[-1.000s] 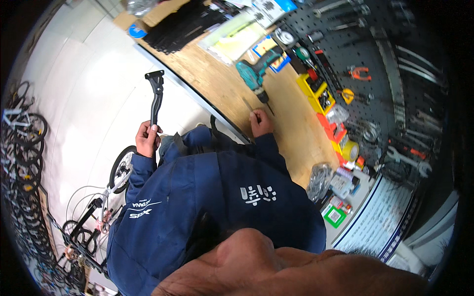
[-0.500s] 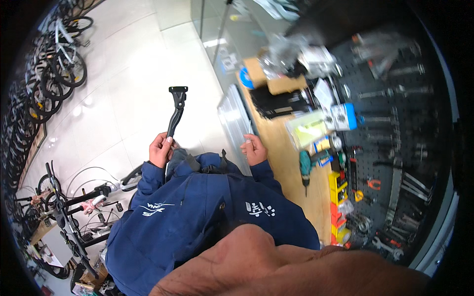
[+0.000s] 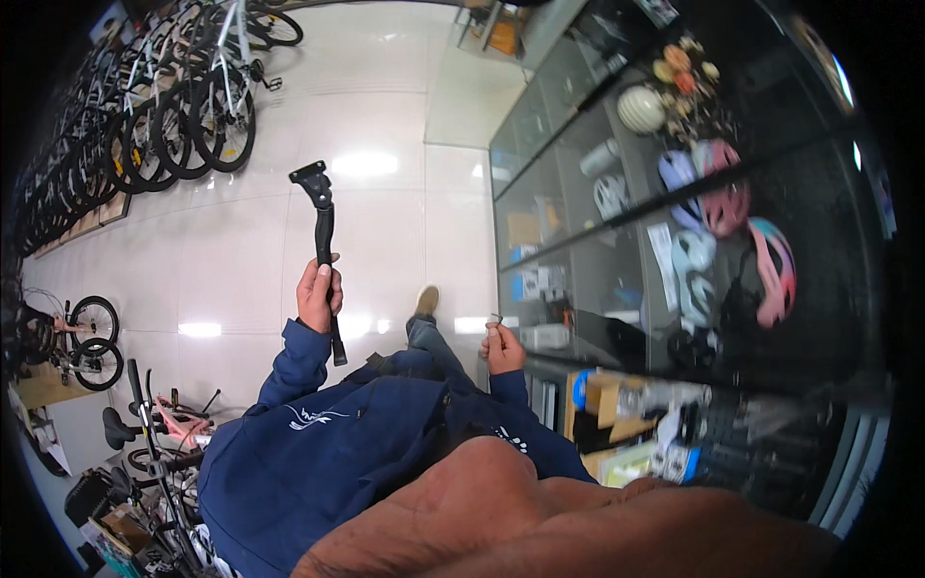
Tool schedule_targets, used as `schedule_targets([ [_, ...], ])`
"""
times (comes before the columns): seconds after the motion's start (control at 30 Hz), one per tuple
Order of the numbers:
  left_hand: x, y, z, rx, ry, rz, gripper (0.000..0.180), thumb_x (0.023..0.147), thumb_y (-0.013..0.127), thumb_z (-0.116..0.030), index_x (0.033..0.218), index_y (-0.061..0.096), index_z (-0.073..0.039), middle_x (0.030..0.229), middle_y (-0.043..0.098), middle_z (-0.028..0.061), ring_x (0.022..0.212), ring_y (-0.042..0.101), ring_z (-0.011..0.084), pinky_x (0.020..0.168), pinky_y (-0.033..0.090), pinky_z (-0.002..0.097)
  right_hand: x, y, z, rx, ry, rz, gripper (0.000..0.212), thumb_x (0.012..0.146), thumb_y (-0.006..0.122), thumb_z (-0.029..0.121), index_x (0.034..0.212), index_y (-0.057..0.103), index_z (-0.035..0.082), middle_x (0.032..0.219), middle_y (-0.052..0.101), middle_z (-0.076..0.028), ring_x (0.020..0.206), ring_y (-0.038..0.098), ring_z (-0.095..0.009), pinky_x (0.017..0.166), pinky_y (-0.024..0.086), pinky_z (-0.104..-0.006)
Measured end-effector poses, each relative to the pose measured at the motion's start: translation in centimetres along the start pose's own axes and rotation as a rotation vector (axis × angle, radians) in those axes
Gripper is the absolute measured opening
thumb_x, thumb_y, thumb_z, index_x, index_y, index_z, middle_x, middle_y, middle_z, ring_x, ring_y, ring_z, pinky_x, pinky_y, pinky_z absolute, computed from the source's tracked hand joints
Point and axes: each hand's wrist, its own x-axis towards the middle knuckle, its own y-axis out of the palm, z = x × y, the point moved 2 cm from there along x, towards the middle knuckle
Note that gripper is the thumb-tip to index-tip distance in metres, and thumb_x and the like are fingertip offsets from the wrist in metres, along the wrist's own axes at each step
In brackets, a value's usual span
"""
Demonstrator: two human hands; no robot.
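My left hand [image 3: 318, 294] is closed around the middle of a black bicycle kickstand [image 3: 324, 229]. The stand's mounting plate points away from me, and its foot hangs below my fingers toward my jacket. On the other side, my right hand [image 3: 503, 349] pinches a thin metal hex key [image 3: 496, 320]; only its bent end shows above the fingertips. The two hands are well apart, both in front of my body over the tiled floor.
A glass display case [image 3: 578, 231] with helmets [image 3: 723, 188] and a vase of flowers [image 3: 679, 72] stands to the right. A workbench with boxes [image 3: 612, 405] lies at lower right. Bicycles [image 3: 222, 116] line the far left; more bicycles [image 3: 159, 433] stand near left.
My body has turned right and moved off from the workbench, which now sits lower right. The display case has come into view. The kickstand is still in my left hand, held more upright.
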Motion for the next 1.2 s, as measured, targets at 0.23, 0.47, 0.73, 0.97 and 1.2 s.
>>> schedule_targets([
  [0.23, 18.7, -0.2, -1.9, 0.276, 0.022, -0.222, 0.029, 0.106, 0.055, -0.019, 0.130, 0.059, -0.002, 0.075, 0.055, -0.0023, 0.050, 0.039, 0.0022, 0.044, 0.030, 0.0204, 25.5, 8.5, 7.2, -0.486, -0.386, -0.064, 0.020, 0.097, 0.071, 0.021, 0.110, 0.076, 0.007, 0.097, 0.070, -0.008, 0.075, 0.068, -0.015, 0.068, 0.055, -0.0299],
  [0.47, 33.8, 0.9, -6.5, 0.212, 0.071, -0.310, 0.032, 0.106, 0.055, -0.020, 0.132, 0.059, -0.002, 0.080, 0.059, -0.0006, 0.050, 0.040, 0.0016, 0.045, 0.031, 0.0195, 49.2, 24.9, 22.5, -0.294, -0.266, 0.379, 0.026, 0.099, 0.070, 0.023, 0.112, 0.073, 0.000, 0.097, 0.073, -0.006, 0.078, 0.065, -0.008, 0.067, 0.054, -0.0250],
  [0.73, 61.5, 0.5, -14.1, 0.034, 0.182, -0.169, 0.039, 0.110, 0.049, -0.023, 0.141, 0.053, 0.000, 0.087, 0.059, 0.0017, 0.051, 0.040, 0.0019, 0.046, 0.031, 0.0185, 61.7, 50.7, 42.6, 0.093, -0.751, 0.791, 0.020, 0.106, 0.053, 0.004, 0.122, 0.061, -0.003, 0.111, 0.072, -0.014, 0.099, 0.068, -0.019, 0.089, 0.055, -0.0320],
  [0.97, 87.7, 0.6, -24.4, -0.112, 0.149, 0.093, 0.041, 0.108, 0.048, -0.016, 0.146, 0.044, -0.001, 0.102, 0.058, 0.0019, 0.059, 0.043, 0.0027, 0.048, 0.035, 0.0185, 76.4, 67.2, 55.6, -0.014, -1.117, 0.715, 0.018, 0.104, 0.050, -0.006, 0.116, 0.063, -0.003, 0.108, 0.070, -0.016, 0.095, 0.067, -0.020, 0.088, 0.055, -0.0319],
  [1.2, 110.2, -2.1, -26.2, -0.062, 0.044, 0.152, 0.042, 0.107, 0.047, -0.012, 0.148, 0.043, -0.003, 0.100, 0.057, 0.0022, 0.061, 0.044, 0.0043, 0.048, 0.035, 0.0191, 95.5, 79.1, 57.3, 0.089, -1.033, 0.710, 0.019, 0.100, 0.054, -0.009, 0.113, 0.065, -0.002, 0.105, 0.071, -0.014, 0.095, 0.069, -0.022, 0.086, 0.055, -0.0319],
])
